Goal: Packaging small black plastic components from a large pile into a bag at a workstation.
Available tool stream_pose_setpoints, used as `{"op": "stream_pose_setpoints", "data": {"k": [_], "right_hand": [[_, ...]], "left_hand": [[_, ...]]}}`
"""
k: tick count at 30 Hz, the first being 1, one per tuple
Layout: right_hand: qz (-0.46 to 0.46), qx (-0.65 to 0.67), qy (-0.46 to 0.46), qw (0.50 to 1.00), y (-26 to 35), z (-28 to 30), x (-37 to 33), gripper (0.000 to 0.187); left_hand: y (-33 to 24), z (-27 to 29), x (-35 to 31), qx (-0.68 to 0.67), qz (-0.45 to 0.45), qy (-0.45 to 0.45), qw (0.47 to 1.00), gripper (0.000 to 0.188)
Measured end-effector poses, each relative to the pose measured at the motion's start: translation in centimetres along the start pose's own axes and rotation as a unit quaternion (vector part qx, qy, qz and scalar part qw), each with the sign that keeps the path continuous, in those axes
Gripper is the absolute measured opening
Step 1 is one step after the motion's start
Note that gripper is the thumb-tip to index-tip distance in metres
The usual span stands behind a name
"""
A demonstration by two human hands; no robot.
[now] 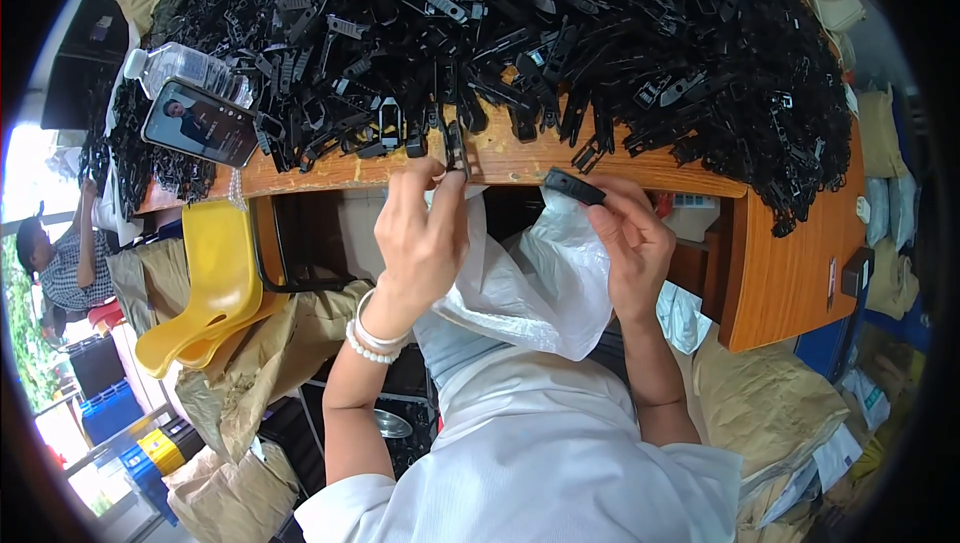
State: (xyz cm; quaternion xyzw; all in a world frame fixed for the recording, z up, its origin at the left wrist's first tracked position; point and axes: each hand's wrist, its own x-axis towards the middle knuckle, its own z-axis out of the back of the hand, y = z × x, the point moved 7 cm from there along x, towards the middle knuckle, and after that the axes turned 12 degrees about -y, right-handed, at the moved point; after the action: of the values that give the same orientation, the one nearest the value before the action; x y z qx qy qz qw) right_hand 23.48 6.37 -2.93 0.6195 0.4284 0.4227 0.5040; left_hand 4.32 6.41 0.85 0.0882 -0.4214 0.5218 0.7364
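Note:
My left hand (418, 228), with bracelets at the wrist, is at the table's front edge. Its fingers pinch a slim black plastic part (455, 148) that stands up against the pile. In my right hand (635, 238), thumb and fingers grip a short black plastic piece (574, 186), held just off the edge, apart from the left hand. Behind both hands a large heap of black plastic parts (520, 33) covers the wooden table (345, 175). A white plastic sack (510, 293) hangs below my hands, over my lap.
A phone (200, 123) with a lit screen leans by a clear plastic bottle (190, 71) at the far left. A yellow chair (215, 273) stands left. Brown paper sacks (770, 403) lie right and left. Another person (75, 258) is at the far left.

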Motion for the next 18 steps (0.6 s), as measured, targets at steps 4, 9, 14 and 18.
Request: {"op": "stream_pose_setpoints", "data": {"k": [4, 9, 14, 18], "right_hand": [[-0.13, 0.116, 0.009, 0.985, -1.2, -0.7, -0.7, 0.016], [-0.124, 0.055, 0.029, 0.99, -0.4, -1.7, -0.7, 0.016], [-0.102, -0.05, 0.045, 0.993, -0.2, -1.6, -0.7, 0.015], [-0.054, -0.06, 0.037, 0.996, 0.3, -1.6, -1.1, 0.012]], "left_hand": [[1.2, 1.3, -0.9, -0.237, 0.246, -0.041, 0.939, 0.01], [1.4, 0.1, -1.9, -0.446, 0.456, 0.05, 0.769, 0.013], [0.3, -0.6, -2.2, -0.463, 0.478, 0.083, 0.742, 0.013], [-0.4, -1.5, -2.4, -0.445, 0.478, 0.115, 0.749, 0.019]]}}
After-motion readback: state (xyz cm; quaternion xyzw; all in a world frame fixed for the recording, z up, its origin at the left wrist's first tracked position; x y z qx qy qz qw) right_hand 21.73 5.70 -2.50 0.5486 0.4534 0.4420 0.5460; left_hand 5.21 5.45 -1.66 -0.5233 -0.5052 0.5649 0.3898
